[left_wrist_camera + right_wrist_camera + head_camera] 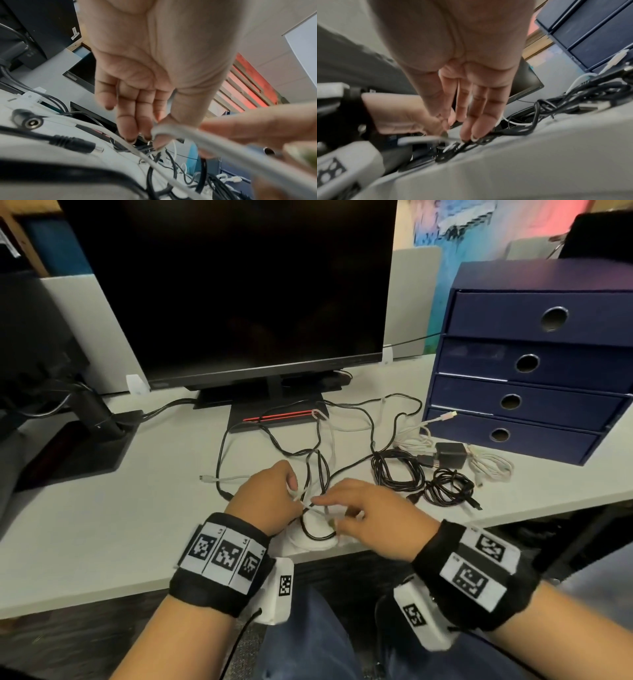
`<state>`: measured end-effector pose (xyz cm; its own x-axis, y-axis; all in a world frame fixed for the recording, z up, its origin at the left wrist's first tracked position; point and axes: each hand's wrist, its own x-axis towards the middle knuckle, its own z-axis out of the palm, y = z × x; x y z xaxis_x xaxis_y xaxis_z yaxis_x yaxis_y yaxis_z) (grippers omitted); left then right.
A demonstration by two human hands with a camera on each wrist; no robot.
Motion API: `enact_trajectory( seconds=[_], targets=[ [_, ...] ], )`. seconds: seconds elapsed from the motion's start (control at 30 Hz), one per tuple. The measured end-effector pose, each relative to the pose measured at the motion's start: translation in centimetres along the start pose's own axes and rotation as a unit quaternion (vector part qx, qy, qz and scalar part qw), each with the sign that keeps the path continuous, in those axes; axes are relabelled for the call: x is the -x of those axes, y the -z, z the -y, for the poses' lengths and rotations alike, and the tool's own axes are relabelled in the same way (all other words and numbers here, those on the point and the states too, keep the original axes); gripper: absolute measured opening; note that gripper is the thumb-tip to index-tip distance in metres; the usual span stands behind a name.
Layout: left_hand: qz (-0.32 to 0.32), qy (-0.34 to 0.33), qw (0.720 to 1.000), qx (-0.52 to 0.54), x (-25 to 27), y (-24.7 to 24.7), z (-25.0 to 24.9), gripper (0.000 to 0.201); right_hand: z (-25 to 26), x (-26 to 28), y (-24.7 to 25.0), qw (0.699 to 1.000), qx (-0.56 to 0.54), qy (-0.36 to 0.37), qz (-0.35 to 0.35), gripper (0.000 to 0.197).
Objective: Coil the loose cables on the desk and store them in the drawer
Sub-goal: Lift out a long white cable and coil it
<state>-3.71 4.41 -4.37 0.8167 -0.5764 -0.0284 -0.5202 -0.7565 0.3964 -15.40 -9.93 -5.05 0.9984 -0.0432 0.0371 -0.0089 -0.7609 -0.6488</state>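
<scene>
— While that white cable (317, 510) is stretched between the two hands near the front edge of the tabletop (102, 529), I'd worry about the knot. It runs straight through the loose black cable (318, 460) looping round it, and a pull from either side could cinch the two together instead of freeing them.

— Which hand has it?

— Both, as far as I can judge. The left hand (265, 498) has its thumb and forefinger pinched on a bend of the white cable; the wrist view shows the cable wrapped over the thumb tip. The right hand (368, 513) lies just beside it, fingers pointing down onto the strands, pinching the white cable a little farther along. That view is blurred, so I'd not swear to the exact fingers.

— So the cable is between them?

— Yes, a short taut stretch from one pinch to the other, low over the tabletop. Its far end trails left to a small plug (202, 478) lying flat, well apart from the hands.

— Anything else that could snag?

— The black cable wanders back toward the monitor (219, 289) stand, so a hard tug might drag it across the base. To the right lie two black coils (399, 470), a charger block (449, 455) and a white bundle (489, 467), all near enough to be swept along.

— And the drawers?

— The blue drawer unit (534, 364) stands at the right, every drawer closed. Nothing can go in until one is opened.
</scene>
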Motion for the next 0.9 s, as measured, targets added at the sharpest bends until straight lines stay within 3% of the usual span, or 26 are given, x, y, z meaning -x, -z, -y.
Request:
enact_trajectory(
  seconds=[0.13, 0.23, 0.4, 0.5, 0.63, 0.77, 0.9],
  targets=[
    [-0.056, -0.024, 0.998, 0.031, 0.0, 1.4, -0.1, 0.03, -0.5, -1.0, -1.0, 0.999, 0.021, -0.022, 0.021, 0.052],
    [-0.14, -0.072, 0.987, 0.043, 0.1, 2.5, -0.3, 0.028, -0.7, -1.4, -1.1, 0.997, 0.025, -0.067, 0.01, 0.063],
    [-0.333, -0.145, 0.93, 0.062, 1.4, 4.8, -1.0, 0.009, -1.6, -1.3, -1.6, 0.991, -0.079, -0.104, -0.016, 0.067],
    [-0.399, -0.191, 0.891, 0.103, 2.3, 5.9, -1.6, 0.014, -1.7, -0.9, -1.7, 0.989, -0.11, -0.093, -0.037, 0.062],
    [-0.366, -0.218, 0.878, 0.218, 2.6, 6.1, -2.6, 0.018, -0.4, -0.4, -1.1, 0.985, -0.157, -0.05, -0.051, 0.043],
    [-0.288, -0.229, 0.883, 0.29, 2.8, 5.0, -4.0, 0.015, 2.3, -0.1, -0.5, 0.982, -0.183, 0.031, -0.029, 0.053],
    [-0.175, -0.254, 0.885, 0.349, 3.1, 4.7, -4.3, 0.019, 4.4, -0.4, 0.3, 0.984, -0.157, 0.069, -0.041, 0.021]
  ],
)
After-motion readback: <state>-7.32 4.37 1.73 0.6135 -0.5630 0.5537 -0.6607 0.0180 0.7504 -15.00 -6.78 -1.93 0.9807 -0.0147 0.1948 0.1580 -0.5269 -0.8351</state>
